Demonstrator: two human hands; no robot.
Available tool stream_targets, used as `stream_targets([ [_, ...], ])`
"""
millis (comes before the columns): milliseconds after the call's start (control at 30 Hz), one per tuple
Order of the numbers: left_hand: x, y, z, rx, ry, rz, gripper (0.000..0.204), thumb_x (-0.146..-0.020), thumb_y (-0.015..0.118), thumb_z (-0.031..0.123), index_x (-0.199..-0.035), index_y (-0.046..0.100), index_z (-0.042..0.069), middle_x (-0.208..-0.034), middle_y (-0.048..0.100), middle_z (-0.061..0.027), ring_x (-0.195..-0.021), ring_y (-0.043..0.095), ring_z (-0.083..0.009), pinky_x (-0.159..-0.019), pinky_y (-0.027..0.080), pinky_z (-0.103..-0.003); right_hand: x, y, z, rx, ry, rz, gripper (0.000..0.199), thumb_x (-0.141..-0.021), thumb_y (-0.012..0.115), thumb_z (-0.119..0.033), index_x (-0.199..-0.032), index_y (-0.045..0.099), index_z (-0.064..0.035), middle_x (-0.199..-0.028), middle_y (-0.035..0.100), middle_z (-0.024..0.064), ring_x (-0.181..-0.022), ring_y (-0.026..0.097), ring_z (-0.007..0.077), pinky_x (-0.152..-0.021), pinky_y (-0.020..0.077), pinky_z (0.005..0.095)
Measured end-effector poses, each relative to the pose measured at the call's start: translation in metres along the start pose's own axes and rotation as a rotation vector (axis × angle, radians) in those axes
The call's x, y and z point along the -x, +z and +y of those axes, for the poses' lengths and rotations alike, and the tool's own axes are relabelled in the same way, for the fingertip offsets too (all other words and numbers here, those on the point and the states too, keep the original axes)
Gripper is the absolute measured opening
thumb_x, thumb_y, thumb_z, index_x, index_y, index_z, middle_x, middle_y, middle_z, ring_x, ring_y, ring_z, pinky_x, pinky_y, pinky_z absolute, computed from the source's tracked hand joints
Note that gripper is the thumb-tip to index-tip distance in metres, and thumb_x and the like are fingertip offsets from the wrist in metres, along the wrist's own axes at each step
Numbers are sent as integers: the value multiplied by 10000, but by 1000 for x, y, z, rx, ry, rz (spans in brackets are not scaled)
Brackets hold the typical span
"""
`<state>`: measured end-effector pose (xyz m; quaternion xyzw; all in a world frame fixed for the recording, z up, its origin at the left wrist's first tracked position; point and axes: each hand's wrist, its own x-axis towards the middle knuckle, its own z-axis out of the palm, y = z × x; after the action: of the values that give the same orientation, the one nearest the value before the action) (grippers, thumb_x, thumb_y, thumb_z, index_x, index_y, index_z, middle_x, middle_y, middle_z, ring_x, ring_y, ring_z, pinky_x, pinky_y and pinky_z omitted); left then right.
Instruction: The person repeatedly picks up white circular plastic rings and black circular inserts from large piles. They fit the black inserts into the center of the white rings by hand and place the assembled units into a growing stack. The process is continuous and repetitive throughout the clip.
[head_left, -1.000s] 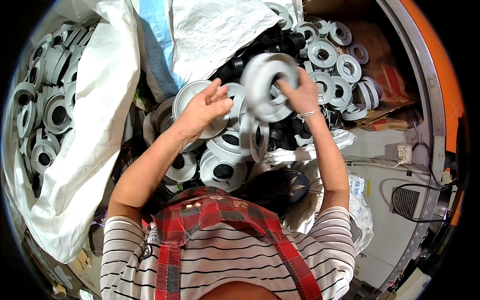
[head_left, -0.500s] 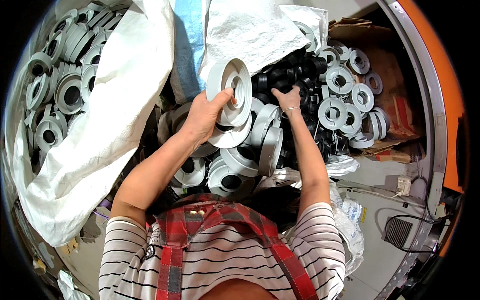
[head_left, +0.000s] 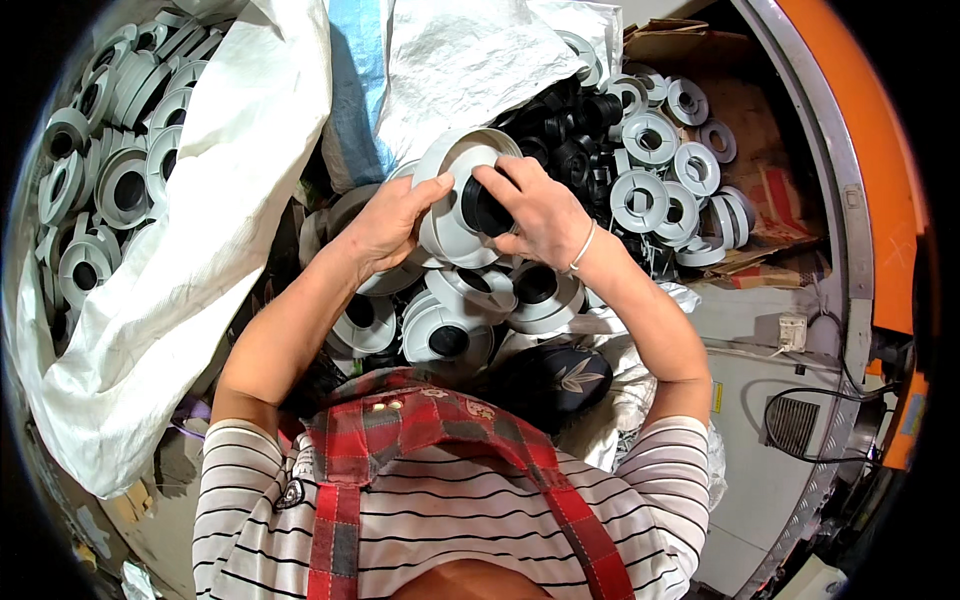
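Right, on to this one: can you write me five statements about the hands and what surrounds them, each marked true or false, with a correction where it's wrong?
1. The left hand holds a grey ring. True.
2. The right hand is away from that ring. False: its fingers are at a black part in the middle of the ring.
3. A bracelet circles the right wrist. True.
4. The apron is plain green. False: it is a red and dark plaid.
5. An orange panel stands at the left of the picture. False: it is at the right.
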<state>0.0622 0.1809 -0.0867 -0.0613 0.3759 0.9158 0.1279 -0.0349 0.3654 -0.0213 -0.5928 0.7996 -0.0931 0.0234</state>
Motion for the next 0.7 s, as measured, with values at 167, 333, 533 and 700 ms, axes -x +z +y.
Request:
stream_targets([
  [167, 4, 1, -13, -33, 159, 34, 413, -923, 565, 261, -1207, 491, -30, -1117, 588, -114, -982, 591, -170, -841, 500, -344, -6, 8, -15, -757, 803, 16, 468, -801, 722, -318, -1031, 566, 59, -744, 652, 163, -544, 626, 215, -501, 510, 313],
  [333, 7, 2, -19, -188, 244, 111, 396, -898, 607, 274, -1153, 535, -20, -982, 602, -67, -836, 570, -113, -714, 486, -263, 12, 18, -10, -598, 616, -94, 548, -781, 728, -367, -1042, 565, 86, -767, 647, 145, -640, 641, 188, -533, 504, 278],
  [533, 15, 6, -10, -653, 444, 238, 417, -874, 624, 269, -1150, 526, -28, -932, 619, -70, -812, 573, -115, -706, 478, -274, 13, 27, -3, -1758, 946, -297, 632, -895, 499, -549, -892, 580, 78, -695, 638, 174, -518, 626, 235, -459, 522, 333],
  [700, 1, -25, -12, -236, 359, 502, 428, -863, 550, 324, -1013, 597, -74, -916, 633, -106, -815, 595, -167, -741, 470, -282, 40, 86, 69, -769, 891, 513, 604, -919, 442, -558, -869, 609, 20, -699, 586, 47, -608, 528, 125, -558, 436, 274],
])
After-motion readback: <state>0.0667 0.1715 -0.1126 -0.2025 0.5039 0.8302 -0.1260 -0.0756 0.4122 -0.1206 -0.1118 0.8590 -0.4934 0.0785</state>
